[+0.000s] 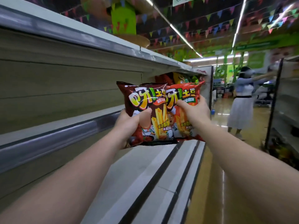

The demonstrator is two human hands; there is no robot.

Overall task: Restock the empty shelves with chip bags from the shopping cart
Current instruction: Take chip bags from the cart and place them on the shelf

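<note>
Two bare forearms reach forward from the bottom of the view, each ending in a hand that grips one chip bag. Nearest, the left hand (129,122) curls round the lower left edge of a dark brown bag (145,110), thumb pressed on its front. Just beside it, the right hand (195,113) pinches an orange-red bag (186,101), thumb across its front and fingers behind its right edge. Both bags are upright and face the camera, the brown one overlapping the left edge of the orange-red one. They are held in the air above the front of a pale lower shelf (145,175), not yet set down. To the left, the middle shelf (64,123) and its back panel show no stock along the stretch in view. Farther along that same run, under the top shelf (97,39), a small cluster of chip bags (178,78) already stands. Judging from this, restocking has only begun and most of the shelving is still to fill. No shopping cart is in view. Far down the aisle, a blurred person in a white skirt (242,102) stands on the glossy floor.
</note>
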